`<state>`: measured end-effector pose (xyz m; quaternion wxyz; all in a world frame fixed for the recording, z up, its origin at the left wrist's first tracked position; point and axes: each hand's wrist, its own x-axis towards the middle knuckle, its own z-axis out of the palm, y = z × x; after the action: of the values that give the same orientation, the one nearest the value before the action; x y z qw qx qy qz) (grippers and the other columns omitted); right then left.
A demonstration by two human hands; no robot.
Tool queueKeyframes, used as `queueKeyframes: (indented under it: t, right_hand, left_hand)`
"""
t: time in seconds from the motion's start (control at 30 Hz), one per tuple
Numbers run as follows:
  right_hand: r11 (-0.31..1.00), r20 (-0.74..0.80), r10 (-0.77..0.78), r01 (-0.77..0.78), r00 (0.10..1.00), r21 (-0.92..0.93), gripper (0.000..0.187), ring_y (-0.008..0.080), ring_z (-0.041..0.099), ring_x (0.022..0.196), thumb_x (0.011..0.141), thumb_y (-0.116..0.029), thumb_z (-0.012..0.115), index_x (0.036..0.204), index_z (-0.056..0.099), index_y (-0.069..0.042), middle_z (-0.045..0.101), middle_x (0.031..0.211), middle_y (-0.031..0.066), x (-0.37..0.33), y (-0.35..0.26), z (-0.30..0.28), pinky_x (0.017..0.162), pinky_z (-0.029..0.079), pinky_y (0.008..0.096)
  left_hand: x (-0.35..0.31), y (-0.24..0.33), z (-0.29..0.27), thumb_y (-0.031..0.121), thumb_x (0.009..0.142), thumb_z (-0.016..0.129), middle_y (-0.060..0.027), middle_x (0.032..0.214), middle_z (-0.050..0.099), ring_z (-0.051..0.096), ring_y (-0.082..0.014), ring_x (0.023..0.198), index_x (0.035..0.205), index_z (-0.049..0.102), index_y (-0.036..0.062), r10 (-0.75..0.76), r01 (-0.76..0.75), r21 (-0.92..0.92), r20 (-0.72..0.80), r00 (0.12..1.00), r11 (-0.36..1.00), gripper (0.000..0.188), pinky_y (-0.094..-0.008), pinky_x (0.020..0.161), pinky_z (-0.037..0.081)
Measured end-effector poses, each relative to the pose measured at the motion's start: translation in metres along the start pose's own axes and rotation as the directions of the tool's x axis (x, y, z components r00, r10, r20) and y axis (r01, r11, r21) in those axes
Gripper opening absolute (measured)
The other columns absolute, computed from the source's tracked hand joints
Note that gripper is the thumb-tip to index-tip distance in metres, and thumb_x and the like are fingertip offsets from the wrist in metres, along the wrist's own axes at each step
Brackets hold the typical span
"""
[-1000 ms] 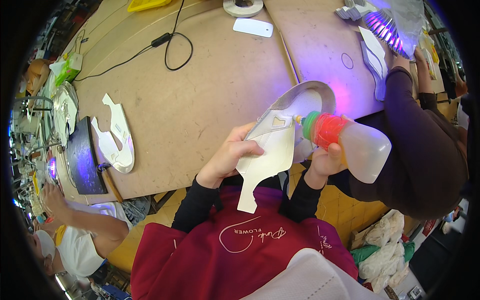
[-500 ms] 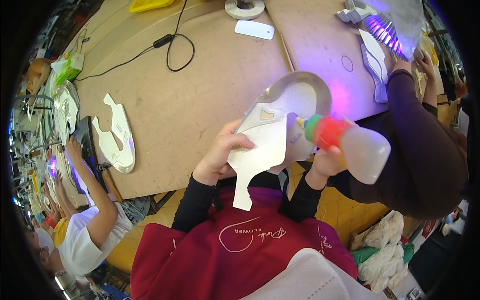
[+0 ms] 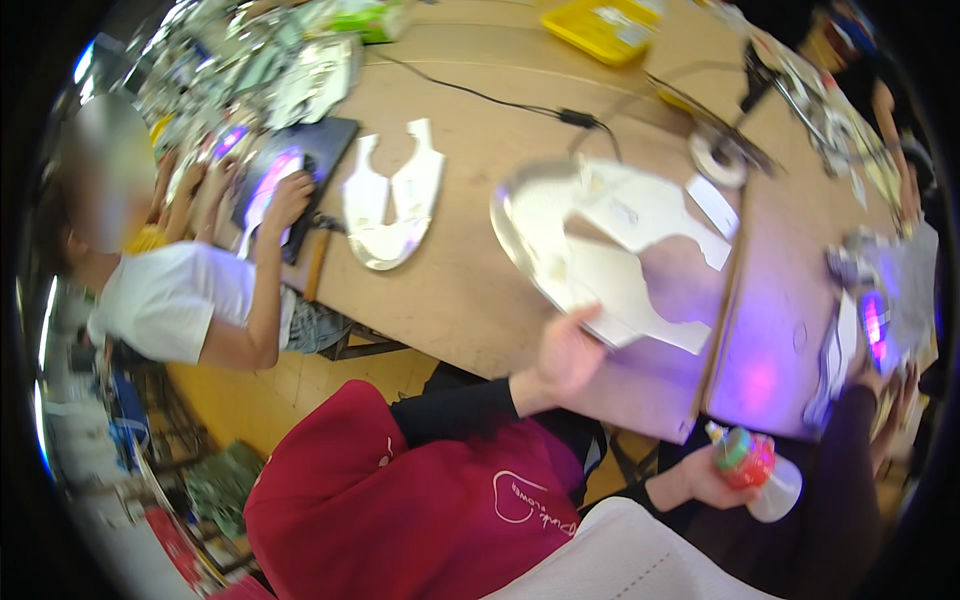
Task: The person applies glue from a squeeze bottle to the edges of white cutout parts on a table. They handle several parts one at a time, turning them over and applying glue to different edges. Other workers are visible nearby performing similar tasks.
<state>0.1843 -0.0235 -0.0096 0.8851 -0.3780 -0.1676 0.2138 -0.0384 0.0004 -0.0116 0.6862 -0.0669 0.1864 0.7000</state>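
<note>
My left hand (image 3: 568, 358) grips the near edge of a white shoe upper (image 3: 605, 285), thumb on top and the other fingers mostly hidden below. The upper is spread out over the table, with a grey band along its rounded end and two flaps pointing right; motion blurs it. Lower right, beyond the table's near edge, my right hand (image 3: 703, 480) is closed around a squeeze bottle (image 3: 776, 490). The bottle has a clear body, a red and green top and a small nozzle, which points up and left.
Another shoe upper (image 3: 385, 245) lies left on the table (image 3: 480, 310). Farther back are a black cable (image 3: 480, 92), a yellow tray (image 3: 600, 30), a tape roll (image 3: 716, 157) and a white card (image 3: 712, 205). People work on both sides; a dark sleeve (image 3: 845, 470) is near the bottle.
The view has swung left. The shoe upper has moved out over the table and opened out flat. My right hand has drawn the bottle away from it, down and right.
</note>
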Motion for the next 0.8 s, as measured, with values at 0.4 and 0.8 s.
queueKeyframes:
  t: [0.4, 0.8]
  right_hand:
    - [0.999, 0.152, 0.043, -0.045, 0.987, 0.008, 0.071, 0.0239, 0.05, 0.095, 0.076, -0.053, 0.059, 0.111, 0.042, 0.006, 0.048, 0.105, 0.0151, 0.002, -0.006, -0.025, 0.081, 0.041, 0.0337]
    - [0.983, 0.205, 0.051, -0.013, 0.977, -0.184, 0.074, 0.0243, 0.055, 0.087, 0.071, -0.057, 0.063, 0.11, 0.044, 0.003, 0.05, 0.108, 0.0149, -0.018, -0.01, -0.021, 0.075, 0.048, 0.0354]
  left_hand:
    - [-0.006, 0.081, -0.034, 0.019, 0.089, 0.053, -0.0126, 0.125, 0.05, 0.043, -0.0222, 0.12, 0.121, 0.049, -0.0006, 0.111, -0.395, 0.918, 0.394, 0.912, -0.011, 0.038, -0.0359, 0.101, 0.032]
    - [-0.007, 0.079, -0.036, 0.008, 0.081, 0.056, -0.0166, 0.134, 0.038, 0.042, -0.0225, 0.121, 0.134, 0.034, 0.0065, -0.034, -0.136, 0.961, 0.148, 0.988, 0.242, 0.058, -0.0335, 0.099, 0.034]
